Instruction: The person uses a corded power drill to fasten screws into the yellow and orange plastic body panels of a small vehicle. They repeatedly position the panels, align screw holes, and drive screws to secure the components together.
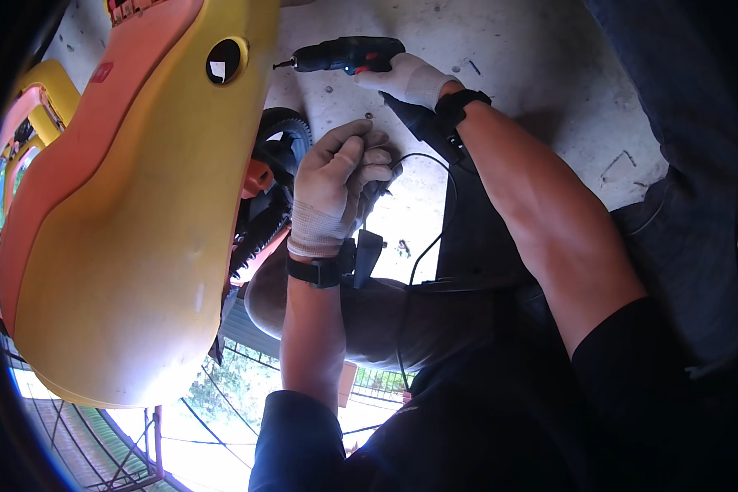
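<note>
My right hand [412, 80], in a pale work glove, is wrapped round the grip of a black cordless drill [344, 56]. The drill lies sideways, its thin bit pointing left toward a large yellow and orange plastic body [135, 246]. Lower and closer to me, my left hand [333, 176], gloved too, has its fingers curled and the thumb pressed against them. Whatever may be in that pinch is too small to make out. A round hole [225, 61] with a dark inside shows near the yellow shell's upper right edge.
Beside the shell sits a black toothed wheel [302, 127] with an orange part [257, 178]. Small bits, including a bent wire [617, 164], lie on the concrete floor [541, 49]. A thin black cable [439, 242] loops past my left wrist. My bent knee [262, 299] is below; another yellow frame [53, 90] stands far left.
</note>
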Available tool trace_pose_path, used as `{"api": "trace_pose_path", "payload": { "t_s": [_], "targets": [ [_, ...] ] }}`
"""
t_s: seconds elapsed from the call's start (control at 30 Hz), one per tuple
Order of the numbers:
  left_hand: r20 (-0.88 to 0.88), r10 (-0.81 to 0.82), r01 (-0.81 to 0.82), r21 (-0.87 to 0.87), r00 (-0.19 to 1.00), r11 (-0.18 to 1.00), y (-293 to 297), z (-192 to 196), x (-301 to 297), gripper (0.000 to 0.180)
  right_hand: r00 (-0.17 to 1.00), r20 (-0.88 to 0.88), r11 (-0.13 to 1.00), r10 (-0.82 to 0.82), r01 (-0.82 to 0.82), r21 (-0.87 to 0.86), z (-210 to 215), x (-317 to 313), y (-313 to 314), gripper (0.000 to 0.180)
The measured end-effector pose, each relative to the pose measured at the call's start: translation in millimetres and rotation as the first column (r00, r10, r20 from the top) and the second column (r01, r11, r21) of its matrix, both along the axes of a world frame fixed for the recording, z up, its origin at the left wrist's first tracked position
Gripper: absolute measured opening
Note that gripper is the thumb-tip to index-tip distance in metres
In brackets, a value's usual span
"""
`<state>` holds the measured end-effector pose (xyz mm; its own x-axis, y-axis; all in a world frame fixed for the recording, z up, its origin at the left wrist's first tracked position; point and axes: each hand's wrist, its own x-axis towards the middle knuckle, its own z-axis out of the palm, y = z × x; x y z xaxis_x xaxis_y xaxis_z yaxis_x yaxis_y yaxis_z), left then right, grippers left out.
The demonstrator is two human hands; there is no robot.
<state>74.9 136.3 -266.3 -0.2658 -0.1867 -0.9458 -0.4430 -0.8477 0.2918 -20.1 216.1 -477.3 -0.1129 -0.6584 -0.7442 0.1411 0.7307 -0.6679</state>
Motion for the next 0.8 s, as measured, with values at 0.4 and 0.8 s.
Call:
{"api": "trace_pose_path", "payload": {
  "t_s": [0.4,0.8],
  "targets": [
    [0.002,-0.059,0.059,-0.048,0.998,0.997,1.0,2.3,-13.9,0.033,0.995,0.097,1.0,-0.015,0.016,-0.004,-7.0,7.7,-1.2,0.068],
    [-0.059,0.209,-0.217,-0.254,0.976,0.943,-27.2,-8.2,7.6,0.028,0.997,0.078,0.999,0.011,-0.008,-0.036,-4.1,2.6,-5.2,0.071]
  ]
}}
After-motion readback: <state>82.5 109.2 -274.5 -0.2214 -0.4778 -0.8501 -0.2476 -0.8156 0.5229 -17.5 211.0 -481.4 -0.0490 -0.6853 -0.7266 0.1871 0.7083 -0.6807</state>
